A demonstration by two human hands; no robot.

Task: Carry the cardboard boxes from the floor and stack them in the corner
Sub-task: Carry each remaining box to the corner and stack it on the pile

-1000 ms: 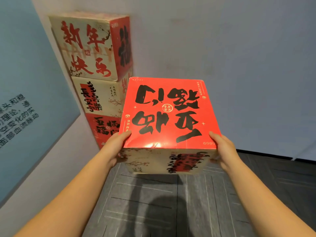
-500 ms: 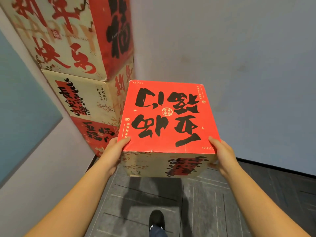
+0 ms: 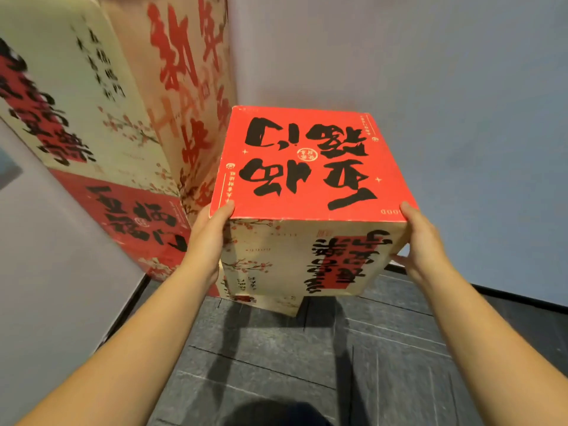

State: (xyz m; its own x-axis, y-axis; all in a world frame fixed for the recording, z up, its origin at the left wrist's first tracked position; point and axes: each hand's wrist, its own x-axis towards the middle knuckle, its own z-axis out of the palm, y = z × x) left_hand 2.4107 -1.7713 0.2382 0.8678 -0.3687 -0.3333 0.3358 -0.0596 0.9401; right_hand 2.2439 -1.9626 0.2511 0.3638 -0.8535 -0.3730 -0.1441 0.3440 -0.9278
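**Box held at the corner beside the stack**

Head view: 1 cardboard box (image 3: pixel 310 167) with a red top face and black calligraphy is held in the air between 2 hands, above the dark floor (image 3: pixel 276 358). The left hand (image 3: pixel 209 241) presses flat against the box's left side, thumb lying over the top edge; its fingers run out of sight behind the box, so their spread cannot be told. The right hand (image 3: pixel 421 241) presses against the right side, thumb at the top corner, fingers wrapped under and behind the box. A cream side panel with red and black print faces the camera. Just left of the held box stands the stack of boxes (image 3: pixel 123 149) in the corner, where a grey wall (image 3: pixel 430 72) meets the left wall (image 3: pixel 46 287). Whether box and stack touch cannot be told.
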